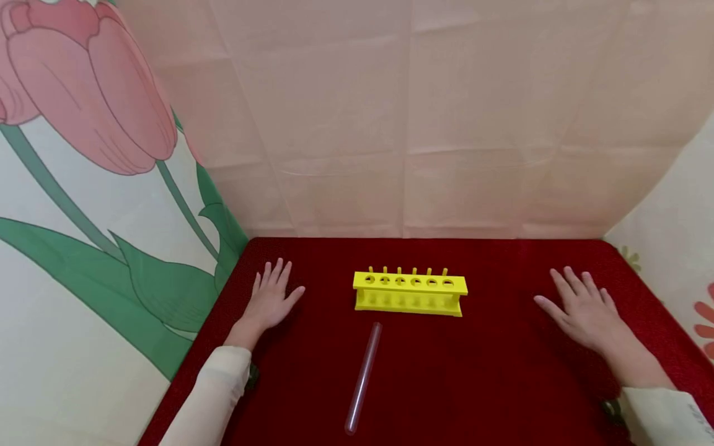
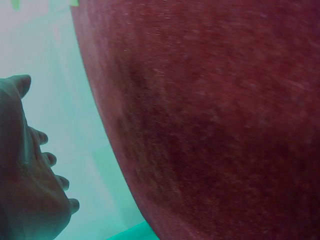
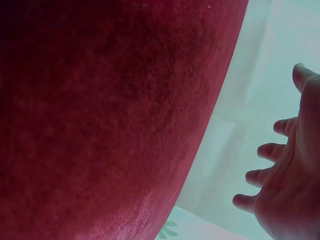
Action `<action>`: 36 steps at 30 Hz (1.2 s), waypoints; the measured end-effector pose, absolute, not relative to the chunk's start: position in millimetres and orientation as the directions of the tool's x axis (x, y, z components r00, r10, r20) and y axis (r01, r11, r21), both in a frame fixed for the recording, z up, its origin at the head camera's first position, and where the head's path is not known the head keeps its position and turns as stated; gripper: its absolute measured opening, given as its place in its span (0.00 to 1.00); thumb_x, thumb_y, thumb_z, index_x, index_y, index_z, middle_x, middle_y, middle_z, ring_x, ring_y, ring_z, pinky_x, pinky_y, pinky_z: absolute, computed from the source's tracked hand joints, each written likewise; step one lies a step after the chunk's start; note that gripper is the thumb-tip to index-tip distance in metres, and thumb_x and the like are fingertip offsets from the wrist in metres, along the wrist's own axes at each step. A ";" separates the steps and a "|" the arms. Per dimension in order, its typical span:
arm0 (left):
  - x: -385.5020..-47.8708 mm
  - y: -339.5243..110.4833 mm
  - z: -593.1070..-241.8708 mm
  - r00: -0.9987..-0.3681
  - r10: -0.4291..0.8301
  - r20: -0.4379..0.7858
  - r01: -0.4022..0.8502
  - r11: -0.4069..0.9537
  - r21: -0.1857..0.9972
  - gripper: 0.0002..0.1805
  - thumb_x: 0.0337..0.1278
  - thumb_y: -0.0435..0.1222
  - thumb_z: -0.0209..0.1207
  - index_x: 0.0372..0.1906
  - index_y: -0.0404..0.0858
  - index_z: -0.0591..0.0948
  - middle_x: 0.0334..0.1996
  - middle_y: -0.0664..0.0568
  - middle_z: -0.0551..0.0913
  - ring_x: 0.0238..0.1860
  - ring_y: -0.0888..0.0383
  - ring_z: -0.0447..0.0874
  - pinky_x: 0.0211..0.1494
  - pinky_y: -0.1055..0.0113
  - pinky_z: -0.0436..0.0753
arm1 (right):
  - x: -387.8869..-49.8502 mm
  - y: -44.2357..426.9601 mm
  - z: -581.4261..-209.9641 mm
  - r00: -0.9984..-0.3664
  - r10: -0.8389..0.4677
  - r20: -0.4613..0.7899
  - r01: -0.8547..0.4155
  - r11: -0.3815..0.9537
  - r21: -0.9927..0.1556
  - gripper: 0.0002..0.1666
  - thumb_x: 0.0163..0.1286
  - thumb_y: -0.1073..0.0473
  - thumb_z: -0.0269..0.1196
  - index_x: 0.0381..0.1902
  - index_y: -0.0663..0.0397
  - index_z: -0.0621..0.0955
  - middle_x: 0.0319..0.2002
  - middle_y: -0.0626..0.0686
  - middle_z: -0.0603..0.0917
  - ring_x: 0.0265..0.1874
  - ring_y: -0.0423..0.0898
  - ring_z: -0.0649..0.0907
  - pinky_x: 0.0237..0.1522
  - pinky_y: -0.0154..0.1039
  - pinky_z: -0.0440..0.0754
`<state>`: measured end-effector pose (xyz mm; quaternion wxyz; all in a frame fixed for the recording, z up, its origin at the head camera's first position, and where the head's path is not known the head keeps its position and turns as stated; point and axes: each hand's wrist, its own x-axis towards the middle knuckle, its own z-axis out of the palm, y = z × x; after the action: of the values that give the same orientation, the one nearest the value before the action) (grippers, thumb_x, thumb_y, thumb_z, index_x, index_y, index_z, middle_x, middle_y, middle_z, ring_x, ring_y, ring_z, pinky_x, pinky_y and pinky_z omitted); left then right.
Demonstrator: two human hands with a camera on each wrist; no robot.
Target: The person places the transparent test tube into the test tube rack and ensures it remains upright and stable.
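Note:
A yellow test tube rack (image 1: 409, 283) with a row of round holes and short pegs stands near the middle of the red-covered table. In front of it lies a clear test tube (image 1: 364, 379), slanting slightly, apart from the rack. To the rack's left, my left hand (image 1: 270, 301) is spread palm down with nothing in it; the left wrist view shows that hand (image 2: 30, 165) at its left edge. Over on the right, my right hand (image 1: 586, 310) has its fingers spread and holds nothing. The right wrist view shows this hand (image 3: 290, 170) with straight fingers.
A dark red cloth (image 1: 474, 384) covers the table. Behind it hangs a pale pink curtain (image 1: 401, 124). On the left is a white sheet with a large printed tulip (image 1: 95, 80), and a white sheet with flowers (image 1: 669, 229) borders the right side.

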<state>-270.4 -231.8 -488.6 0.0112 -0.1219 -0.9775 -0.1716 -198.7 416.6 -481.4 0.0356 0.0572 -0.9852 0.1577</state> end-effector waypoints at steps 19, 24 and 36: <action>-258.2 -211.5 -473.3 -0.969 0.232 0.088 0.247 0.873 0.420 0.43 0.76 0.62 0.39 0.79 0.35 0.58 0.80 0.40 0.53 0.80 0.38 0.44 0.79 0.39 0.44 | -198.1 391.3 -467.9 -0.957 -0.118 0.266 -0.202 0.926 -0.319 0.37 0.82 0.46 0.48 0.70 0.75 0.63 0.68 0.80 0.61 0.69 0.79 0.57 0.66 0.77 0.51; -253.0 -204.9 -470.7 -0.967 0.240 0.087 0.254 0.869 0.425 0.43 0.76 0.63 0.38 0.78 0.35 0.59 0.79 0.40 0.54 0.80 0.38 0.45 0.79 0.39 0.44 | -197.5 384.4 -463.7 -0.944 -0.136 0.300 -0.226 0.929 -0.291 0.34 0.81 0.49 0.51 0.69 0.76 0.65 0.66 0.81 0.64 0.66 0.79 0.61 0.64 0.76 0.56; -240.0 -190.5 -465.2 -0.969 0.237 0.075 0.246 0.870 0.426 0.40 0.77 0.59 0.42 0.77 0.33 0.61 0.78 0.39 0.59 0.79 0.38 0.51 0.79 0.42 0.50 | -196.1 371.0 -459.2 -0.934 -0.165 0.316 -0.259 0.923 -0.285 0.34 0.80 0.52 0.53 0.69 0.76 0.65 0.66 0.80 0.65 0.66 0.78 0.63 0.68 0.71 0.56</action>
<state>-240.0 -190.5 -465.2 0.0101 -0.1248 -0.9670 -0.2217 -196.1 371.0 -459.2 0.1446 0.1093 -0.9698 0.1631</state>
